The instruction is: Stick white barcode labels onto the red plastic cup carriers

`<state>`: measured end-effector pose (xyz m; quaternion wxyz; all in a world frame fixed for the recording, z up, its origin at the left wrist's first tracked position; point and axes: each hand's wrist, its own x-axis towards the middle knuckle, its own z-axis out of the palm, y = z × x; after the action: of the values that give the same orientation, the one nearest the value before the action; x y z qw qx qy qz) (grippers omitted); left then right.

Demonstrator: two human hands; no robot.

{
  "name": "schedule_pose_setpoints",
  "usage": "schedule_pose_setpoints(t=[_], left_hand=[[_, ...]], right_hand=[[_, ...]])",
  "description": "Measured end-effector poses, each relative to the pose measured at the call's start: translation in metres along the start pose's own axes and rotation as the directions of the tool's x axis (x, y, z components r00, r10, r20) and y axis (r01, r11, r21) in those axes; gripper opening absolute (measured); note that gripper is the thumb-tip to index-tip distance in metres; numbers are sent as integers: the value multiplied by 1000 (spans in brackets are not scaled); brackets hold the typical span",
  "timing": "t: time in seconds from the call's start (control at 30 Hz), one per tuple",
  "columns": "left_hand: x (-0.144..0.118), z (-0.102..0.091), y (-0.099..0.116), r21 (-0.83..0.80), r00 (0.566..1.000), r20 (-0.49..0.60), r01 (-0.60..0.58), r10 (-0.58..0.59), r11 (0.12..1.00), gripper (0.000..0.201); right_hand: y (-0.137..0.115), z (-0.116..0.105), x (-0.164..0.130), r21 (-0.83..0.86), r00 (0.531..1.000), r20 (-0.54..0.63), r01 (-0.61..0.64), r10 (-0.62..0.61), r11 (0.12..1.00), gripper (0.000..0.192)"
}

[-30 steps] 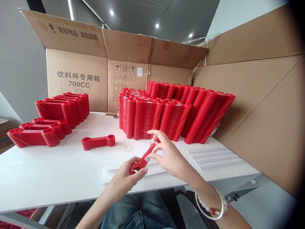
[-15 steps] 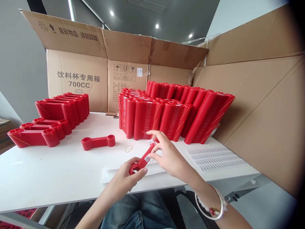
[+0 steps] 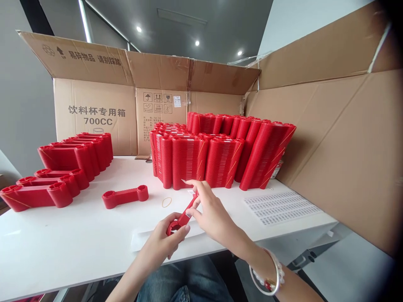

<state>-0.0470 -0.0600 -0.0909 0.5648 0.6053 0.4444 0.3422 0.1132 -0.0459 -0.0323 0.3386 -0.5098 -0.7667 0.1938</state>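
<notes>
- The left hand (image 3: 166, 239) is holding one round end of a flat red plastic piece (image 3: 182, 218), and its grip is closed around that end.
- The right hand (image 3: 209, 212) is pinching the middle of the same red plastic piece, with its fingers (image 3: 192, 209) pressing on a small white sticker (image 3: 191, 192) that is sitting near the far end.
- The red plastic piece is being held just above the front part of the white surface (image 3: 78, 235), tilted up from the left hand toward the right hand.
- A bracelet (image 3: 267, 279) is sitting on the right wrist.
- One more loose red piece (image 3: 125, 196) is lying flat on the surface, to the left of the hands and well apart from them.
- A yellow rubber band (image 3: 166, 202) is lying on the surface between that loose piece and the hands.
- A big stack of red pieces (image 3: 220, 155) is standing just behind the hands.
- Smaller piles of red pieces (image 3: 63, 167) are lying on the left side of the surface.
- A white sheet of small stickers (image 3: 280, 206) is lying on the right side of the surface.
- An open cardboard box (image 3: 97, 113) is standing behind everything.
- A second cardboard box (image 3: 346, 138) is standing at the right.
</notes>
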Motion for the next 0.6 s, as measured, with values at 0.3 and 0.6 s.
schedule_pose_setpoints(t=[0.3,0.6], left_hand=[[0,0,1,-13,1000,10,-11,12,1000,43],[2,-4,2,-74,999,28,-31,33,997,41]], right_hand=[[1,-10,0,106,999,50,-20,14,994,60],[-2,-14,-1,176,996,80,22,-36,984,55]])
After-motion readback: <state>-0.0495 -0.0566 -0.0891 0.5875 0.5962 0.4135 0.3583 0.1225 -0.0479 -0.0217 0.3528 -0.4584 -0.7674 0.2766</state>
